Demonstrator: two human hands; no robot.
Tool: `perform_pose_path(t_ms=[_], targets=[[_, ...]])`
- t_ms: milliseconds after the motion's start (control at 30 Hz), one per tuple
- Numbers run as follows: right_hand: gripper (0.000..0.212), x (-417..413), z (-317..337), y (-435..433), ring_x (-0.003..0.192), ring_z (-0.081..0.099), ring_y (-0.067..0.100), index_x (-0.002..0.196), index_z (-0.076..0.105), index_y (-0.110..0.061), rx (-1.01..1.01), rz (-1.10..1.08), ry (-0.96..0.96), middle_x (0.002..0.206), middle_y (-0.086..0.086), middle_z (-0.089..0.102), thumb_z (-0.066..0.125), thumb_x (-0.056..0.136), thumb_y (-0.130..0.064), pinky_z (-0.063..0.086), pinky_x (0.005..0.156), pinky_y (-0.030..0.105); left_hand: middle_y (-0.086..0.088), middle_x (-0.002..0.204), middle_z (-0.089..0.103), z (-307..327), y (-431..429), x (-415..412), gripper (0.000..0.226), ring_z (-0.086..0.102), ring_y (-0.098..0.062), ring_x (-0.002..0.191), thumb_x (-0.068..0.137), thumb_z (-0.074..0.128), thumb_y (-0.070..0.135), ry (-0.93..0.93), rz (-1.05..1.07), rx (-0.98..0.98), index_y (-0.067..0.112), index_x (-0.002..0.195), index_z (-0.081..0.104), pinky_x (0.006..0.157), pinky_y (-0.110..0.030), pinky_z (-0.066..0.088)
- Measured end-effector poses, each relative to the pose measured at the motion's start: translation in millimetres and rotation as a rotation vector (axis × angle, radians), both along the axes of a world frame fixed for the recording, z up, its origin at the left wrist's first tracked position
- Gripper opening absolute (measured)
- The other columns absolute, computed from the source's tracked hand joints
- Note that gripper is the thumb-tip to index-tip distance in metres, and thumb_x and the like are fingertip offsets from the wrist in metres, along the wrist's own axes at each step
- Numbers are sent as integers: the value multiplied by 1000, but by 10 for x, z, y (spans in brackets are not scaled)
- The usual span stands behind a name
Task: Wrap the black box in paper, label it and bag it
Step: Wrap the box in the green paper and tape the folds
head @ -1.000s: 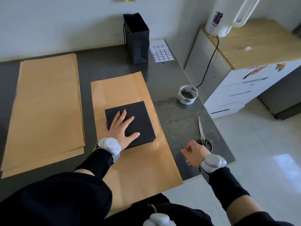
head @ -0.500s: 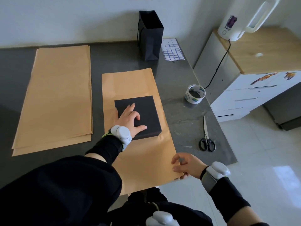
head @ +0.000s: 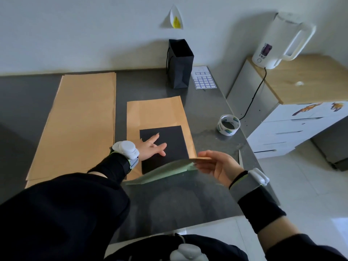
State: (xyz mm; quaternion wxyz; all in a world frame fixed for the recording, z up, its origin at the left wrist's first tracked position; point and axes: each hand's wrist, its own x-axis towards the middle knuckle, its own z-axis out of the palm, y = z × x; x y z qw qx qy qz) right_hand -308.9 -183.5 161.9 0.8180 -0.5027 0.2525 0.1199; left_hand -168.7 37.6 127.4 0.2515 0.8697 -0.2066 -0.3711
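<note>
The black box [head: 172, 137] lies flat on a sheet of brown paper [head: 156, 113] in the middle of the grey counter. My left hand [head: 151, 147] rests on the box's top with straight, spread fingers. My right hand [head: 216, 164] pinches the near edge of that sheet and holds it lifted off the counter, so its pale underside [head: 165, 173] shows and curls over the box's near side. A black paper bag [head: 180, 63] stands upright at the back, with a sheet of labels [head: 204, 81] beside it on the right.
A stack of brown paper sheets [head: 79, 121] lies on the left. A roll of tape [head: 228, 125] sits near the counter's right edge; a scissors tip [head: 240, 157] shows behind my right hand. A white drawer cabinet [head: 293, 129] with a kettle [head: 276, 40] stands to the right.
My right hand moved from near the scissors to the paper's near corner, took hold of it and lifted it up towards the box. My left hand stayed on the box.
</note>
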Motion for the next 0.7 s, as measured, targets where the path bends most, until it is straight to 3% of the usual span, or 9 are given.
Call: perform_pose_path(t_ms=[33,133,200,267,300,367,433,567,700], targets=[[23,80,1,7,63,70,22,77,72,-4,22,-16,16,72,16,71,53,81,-16,58,59,26,24,155,0,31,17,30,71,1,-18,146,65,20,91,24,5,21,45,80,73,117,-44,-6],[25,286,11,25,65,70,19,89,64,-4,63,-71,65,73,11,72,46,94,-20,58,62,25,17,152,23,162,8,81,88,4,-17,146,74,8,87,191,92,69,34,113,67,118,-43,-4],[23,417,8,39,67,71,18,92,63,-5,95,-105,82,75,9,72,47,94,-22,57,68,27,9,149,34,261,-33,107,96,15,-20,145,72,13,89,223,66,109,30,145,34,118,-41,5],[20,492,5,36,68,71,17,92,63,-5,88,-125,97,76,8,73,50,93,-21,57,71,27,6,156,20,338,-88,127,121,18,-20,144,49,19,93,152,-41,167,29,151,7,116,-35,11],[19,515,0,35,67,70,16,92,63,-5,74,-128,105,76,8,73,51,93,-20,57,70,27,7,157,16,365,-102,141,129,22,-20,142,41,22,93,110,-91,220,28,151,8,114,-32,16],[17,573,-23,52,64,70,15,93,63,-4,61,-122,126,74,8,73,51,93,-16,57,67,25,12,157,12,383,-97,223,113,36,-18,134,54,37,91,46,-190,302,20,141,37,102,-28,30],[16,597,-46,70,63,70,15,94,63,-4,66,-125,134,73,8,73,50,93,-14,57,64,25,15,157,6,388,-81,282,67,42,-16,127,78,53,70,-50,-321,353,14,116,58,91,-27,36],[16,623,-59,73,65,70,17,95,63,-4,54,-114,113,75,9,72,49,92,-12,57,65,25,6,153,29,326,-99,410,44,43,-19,127,89,59,41,-233,-377,302,5,114,62,95,-26,38],[16,627,-71,53,68,68,19,101,61,-2,-37,-108,80,81,11,70,51,92,-10,56,67,27,11,146,37,271,-116,542,32,47,-15,121,87,61,41,-338,-334,276,13,102,66,94,-28,39]])
